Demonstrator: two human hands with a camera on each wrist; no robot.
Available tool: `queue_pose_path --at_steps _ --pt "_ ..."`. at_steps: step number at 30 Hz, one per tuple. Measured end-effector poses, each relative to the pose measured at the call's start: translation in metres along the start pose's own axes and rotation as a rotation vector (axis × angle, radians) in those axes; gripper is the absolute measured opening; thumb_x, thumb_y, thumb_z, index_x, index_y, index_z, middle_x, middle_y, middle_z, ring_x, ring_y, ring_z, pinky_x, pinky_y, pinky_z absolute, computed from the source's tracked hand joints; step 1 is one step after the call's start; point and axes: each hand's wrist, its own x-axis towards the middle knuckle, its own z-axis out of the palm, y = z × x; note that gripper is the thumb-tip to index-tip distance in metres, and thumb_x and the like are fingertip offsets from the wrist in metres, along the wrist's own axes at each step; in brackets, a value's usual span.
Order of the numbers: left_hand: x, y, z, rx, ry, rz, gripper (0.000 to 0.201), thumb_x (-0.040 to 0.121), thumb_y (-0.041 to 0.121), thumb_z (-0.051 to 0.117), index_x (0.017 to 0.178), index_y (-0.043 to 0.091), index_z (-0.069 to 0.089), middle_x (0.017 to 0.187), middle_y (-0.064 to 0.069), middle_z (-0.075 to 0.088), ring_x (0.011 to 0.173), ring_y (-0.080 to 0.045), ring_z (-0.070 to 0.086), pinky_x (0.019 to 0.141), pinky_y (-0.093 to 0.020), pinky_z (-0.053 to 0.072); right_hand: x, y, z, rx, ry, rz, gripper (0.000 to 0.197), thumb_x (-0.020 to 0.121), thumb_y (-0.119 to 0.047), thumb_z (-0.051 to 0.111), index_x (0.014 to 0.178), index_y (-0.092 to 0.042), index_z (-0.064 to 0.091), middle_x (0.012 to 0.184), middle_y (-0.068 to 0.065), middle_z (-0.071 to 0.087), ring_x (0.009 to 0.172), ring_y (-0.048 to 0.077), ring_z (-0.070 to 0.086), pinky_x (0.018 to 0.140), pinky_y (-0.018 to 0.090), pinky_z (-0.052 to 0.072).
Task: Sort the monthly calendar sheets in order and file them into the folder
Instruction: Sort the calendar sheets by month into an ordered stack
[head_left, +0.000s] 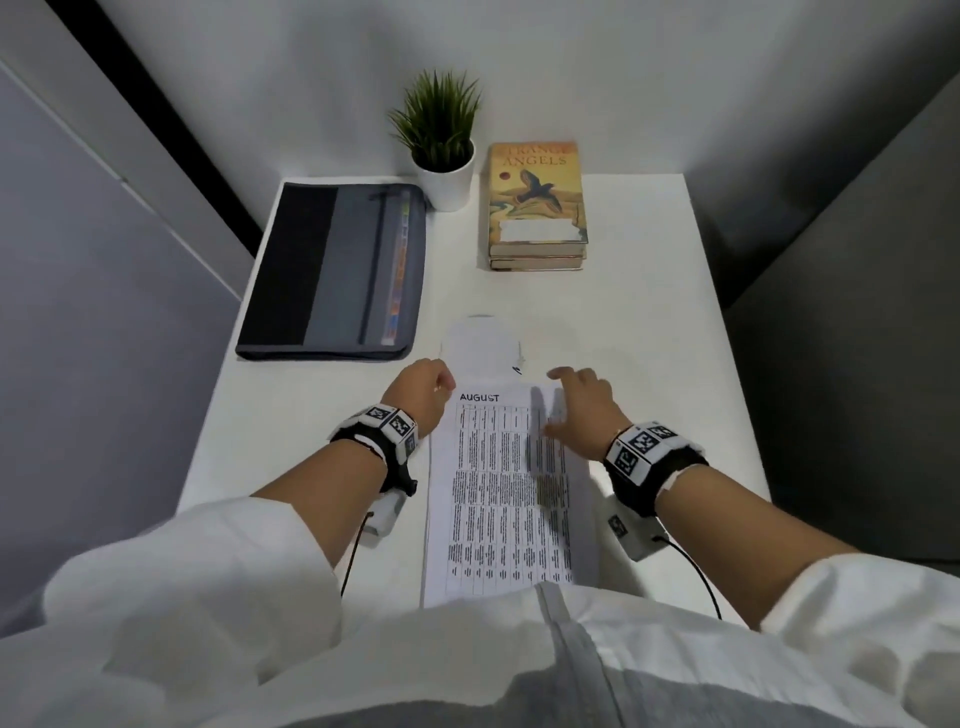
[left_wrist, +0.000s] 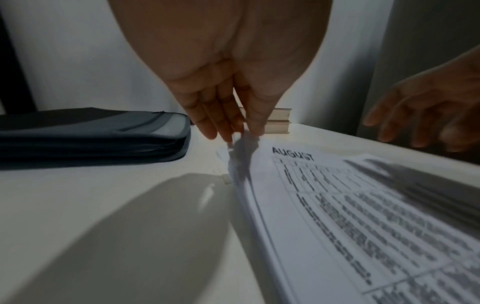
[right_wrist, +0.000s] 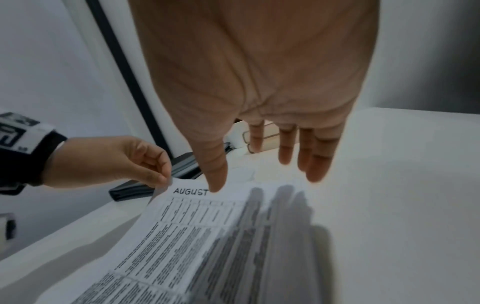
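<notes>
A stack of white calendar sheets lies in front of me, the top one headed AUGUST. My left hand pinches the far left corner of the top sheet and lifts it a little. My right hand hovers over the sheet's far right part with fingers spread and straight, holding nothing. The dark grey zip folder lies shut at the far left of the table.
A potted plant and a pile of books stand at the back of the white table. A blurred white patch lies just beyond the sheets. Walls close in on both sides.
</notes>
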Motion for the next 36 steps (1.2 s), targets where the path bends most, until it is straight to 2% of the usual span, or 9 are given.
queue_pose_path --at_steps 4,10,14,17,20,24,28,31,36 --pt "-0.012 -0.001 -0.006 -0.063 0.038 -0.003 0.022 0.088 0.002 0.054 0.076 0.02 0.06 0.093 -0.001 0.065 0.092 -0.02 0.059 0.08 -0.028 0.043 0.023 -0.022 0.02 -0.144 0.046 -0.188 0.043 0.093 -0.031 0.049 0.136 -0.023 0.046 0.14 0.009 0.041 0.124 0.03 0.039 0.098 0.044 0.04" --pt "-0.016 -0.005 -0.012 -0.103 0.009 0.102 0.014 0.086 0.01 0.061 0.084 0.024 0.065 0.089 0.009 0.068 0.089 -0.015 0.061 0.085 -0.035 0.05 0.036 -0.018 0.047 -0.233 0.066 -0.232 0.025 0.091 -0.016 0.049 0.114 -0.02 0.057 0.12 0.002 0.055 0.111 0.024 0.045 0.088 0.035 0.036" --pt "-0.012 -0.008 -0.009 -0.274 -0.013 0.043 0.019 0.083 0.011 0.058 0.083 0.03 0.064 0.082 0.011 0.068 0.082 -0.008 0.064 0.079 -0.032 0.053 0.037 -0.019 0.044 -0.119 0.099 -0.24 0.023 0.085 -0.008 0.052 0.105 -0.018 0.057 0.106 0.0 0.06 0.101 0.022 0.048 0.08 0.033 0.035" --pt "-0.003 -0.009 -0.006 -0.211 -0.028 0.042 0.023 0.088 0.007 0.053 0.096 0.025 0.065 0.1 0.004 0.066 0.095 -0.01 0.062 0.089 -0.031 0.05 0.032 -0.018 0.04 -0.096 0.065 -0.287 0.017 0.083 -0.003 0.054 0.091 -0.015 0.062 0.095 0.002 0.06 0.095 0.022 0.049 0.075 0.031 0.037" --pt "0.007 -0.009 -0.005 0.009 -0.165 0.082 0.03 0.091 0.008 0.054 0.12 0.015 0.062 0.119 -0.004 0.059 0.111 -0.017 0.058 0.099 -0.034 0.046 0.024 -0.015 0.041 -0.093 0.021 -0.298 0.012 0.08 -0.003 0.056 0.082 -0.014 0.06 0.088 0.003 0.056 0.089 0.022 0.047 0.072 0.031 0.04" --pt "0.01 -0.008 -0.004 0.178 -0.208 0.148 0.027 0.092 0.013 0.058 0.119 0.015 0.062 0.12 -0.004 0.055 0.113 -0.018 0.053 0.098 -0.037 0.045 0.018 -0.013 0.04 0.017 -0.027 -0.261 0.006 0.08 -0.016 0.056 0.078 -0.021 0.052 0.08 -0.004 0.053 0.08 0.02 0.048 0.064 0.029 0.036" --pt "0.011 -0.005 -0.006 0.111 -0.172 0.177 0.02 0.09 0.005 0.054 0.105 0.01 0.066 0.109 -0.007 0.06 0.103 -0.021 0.058 0.092 -0.034 0.047 0.014 -0.011 0.04 0.106 0.017 -0.234 0.022 0.083 -0.042 0.061 0.09 -0.022 0.057 0.086 -0.006 0.058 0.081 0.016 0.052 0.068 0.029 0.04" --pt "0.011 -0.003 -0.007 0.056 -0.145 0.164 0.019 0.092 0.005 0.051 0.097 0.009 0.068 0.103 -0.005 0.062 0.095 -0.02 0.059 0.087 -0.032 0.048 0.013 -0.015 0.039 0.206 0.035 -0.202 0.043 0.089 -0.061 0.045 0.105 -0.024 0.059 0.094 -0.005 0.064 0.087 0.012 0.058 0.076 0.032 0.045" --pt "0.006 -0.006 -0.006 -0.06 -0.153 0.186 0.014 0.089 0.006 0.055 0.087 0.014 0.066 0.094 -0.002 0.062 0.086 -0.017 0.058 0.08 -0.026 0.046 0.023 -0.018 0.042 0.16 0.126 -0.205 0.04 0.102 -0.037 0.034 0.126 -0.018 0.059 0.109 0.004 0.066 0.104 0.024 0.059 0.091 0.039 0.044"
